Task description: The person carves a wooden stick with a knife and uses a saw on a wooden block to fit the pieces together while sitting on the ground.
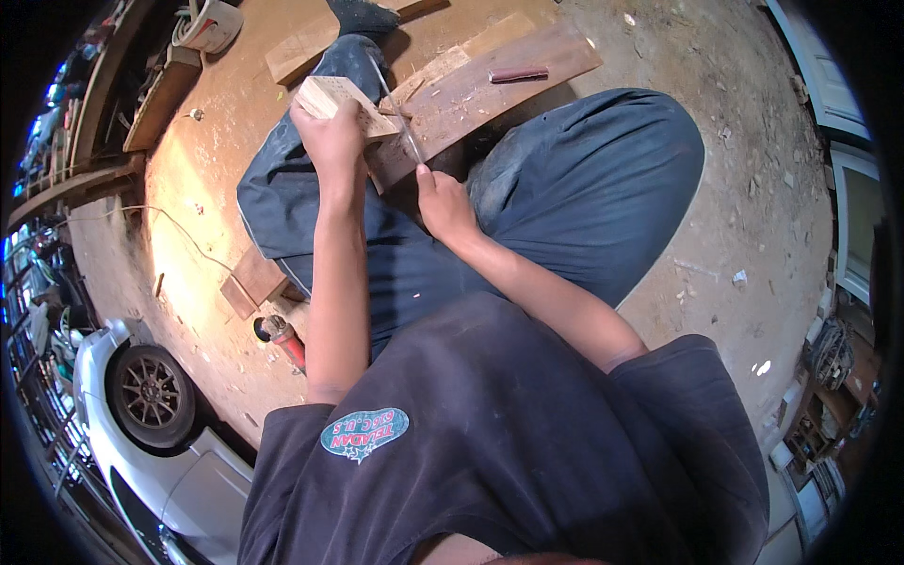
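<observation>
Closed around a pale, squared wooden block (pixel 325 97), my left hand (pixel 337 141) holds it up over the near end of a brown plank (pixel 471 102). My right hand (pixel 446 205) grips a long, narrow metal blade (pixel 411 141) by its near end; its handle is hidden in the fist. The blade slants up and away to the left, passing close by the block's right end. Whether it touches the block I cannot tell. A dark red, oblong thing (pixel 518 73) lies farther along the plank, with wood chips scattered near it.
I sit with bent legs around the plank. More boards (pixel 301 52) lie beyond. On the left are a red power tool (pixel 284 341), a wood offcut (pixel 252 281), a cord (pixel 179 226), a white bucket (pixel 209 26) and a white car (pixel 160 452). Debris dots the floor.
</observation>
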The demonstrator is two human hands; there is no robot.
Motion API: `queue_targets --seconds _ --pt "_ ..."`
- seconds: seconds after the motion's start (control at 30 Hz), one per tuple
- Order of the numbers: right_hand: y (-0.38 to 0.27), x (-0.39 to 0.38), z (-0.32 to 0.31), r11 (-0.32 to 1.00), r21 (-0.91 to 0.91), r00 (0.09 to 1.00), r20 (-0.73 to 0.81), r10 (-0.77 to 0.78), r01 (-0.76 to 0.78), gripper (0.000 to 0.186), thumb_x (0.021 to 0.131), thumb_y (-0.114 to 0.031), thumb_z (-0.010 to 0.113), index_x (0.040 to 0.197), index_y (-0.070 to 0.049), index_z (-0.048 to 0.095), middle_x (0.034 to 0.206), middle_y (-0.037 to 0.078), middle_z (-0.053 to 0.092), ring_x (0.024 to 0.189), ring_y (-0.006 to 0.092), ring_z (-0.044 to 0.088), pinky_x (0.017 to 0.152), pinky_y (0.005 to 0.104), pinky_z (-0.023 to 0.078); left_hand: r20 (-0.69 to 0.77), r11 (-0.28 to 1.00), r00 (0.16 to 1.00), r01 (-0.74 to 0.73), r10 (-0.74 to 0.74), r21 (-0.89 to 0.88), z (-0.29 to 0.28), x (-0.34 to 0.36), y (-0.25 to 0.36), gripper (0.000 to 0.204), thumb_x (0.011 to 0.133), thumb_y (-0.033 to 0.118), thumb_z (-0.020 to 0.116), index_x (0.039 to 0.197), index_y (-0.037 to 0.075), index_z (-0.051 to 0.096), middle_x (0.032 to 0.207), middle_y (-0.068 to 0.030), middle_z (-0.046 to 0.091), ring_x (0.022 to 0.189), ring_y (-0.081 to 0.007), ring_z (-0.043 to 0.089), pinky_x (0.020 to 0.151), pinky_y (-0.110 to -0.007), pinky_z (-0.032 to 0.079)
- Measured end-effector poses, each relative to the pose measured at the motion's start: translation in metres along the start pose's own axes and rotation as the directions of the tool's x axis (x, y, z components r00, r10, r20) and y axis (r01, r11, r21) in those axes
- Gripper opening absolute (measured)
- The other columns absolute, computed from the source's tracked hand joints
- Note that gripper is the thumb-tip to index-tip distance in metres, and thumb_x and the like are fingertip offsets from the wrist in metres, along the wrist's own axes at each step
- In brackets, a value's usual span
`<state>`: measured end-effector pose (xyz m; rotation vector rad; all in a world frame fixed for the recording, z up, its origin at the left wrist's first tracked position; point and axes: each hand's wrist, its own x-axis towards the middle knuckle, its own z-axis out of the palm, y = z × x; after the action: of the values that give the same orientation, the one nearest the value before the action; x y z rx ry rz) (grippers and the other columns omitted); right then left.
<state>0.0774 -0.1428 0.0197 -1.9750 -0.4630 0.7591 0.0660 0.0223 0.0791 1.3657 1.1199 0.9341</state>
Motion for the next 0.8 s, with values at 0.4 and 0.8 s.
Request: queue_targets --seconds 0.4,0.8 --pt "-0.015 -0.003 -0.006 0.999 0.045 1.0 -0.019 -0.001 0.002 0.052 0.104 -0.038 0.042 0.082 0.006 0.058 0.083 0.032 0.059 0.085 0.0536 0.056 0.072 0.0539 0.043 -0.013 0.999 1.0 -0.029 0.029 0.016 -0.008 0.002 -0.008 0.06 0.078 -0.003 0.065 0.133 -0.003 0.04 0.113 -0.0149 0.059 0.098 -0.0235 0.065 0.083 -0.036 0.055" --pt "-0.003 -0.003 -0.003 0.998 0.037 0.998 -0.026 -0.058 0.059 0.055 0.105 -0.041 0.039 0.08 0.004 0.059 0.081 0.029 0.062 0.082 0.051 0.058 0.072 0.0539 0.043 0.011 0.998 0.999 -0.042 0.041 0.041 0.003 -0.01 0.001 0.062 0.077 0.001 0.064 0.133 -0.007 0.039 0.118 -0.0162 0.057 0.107 -0.0227 0.06 0.097 -0.034 0.047"
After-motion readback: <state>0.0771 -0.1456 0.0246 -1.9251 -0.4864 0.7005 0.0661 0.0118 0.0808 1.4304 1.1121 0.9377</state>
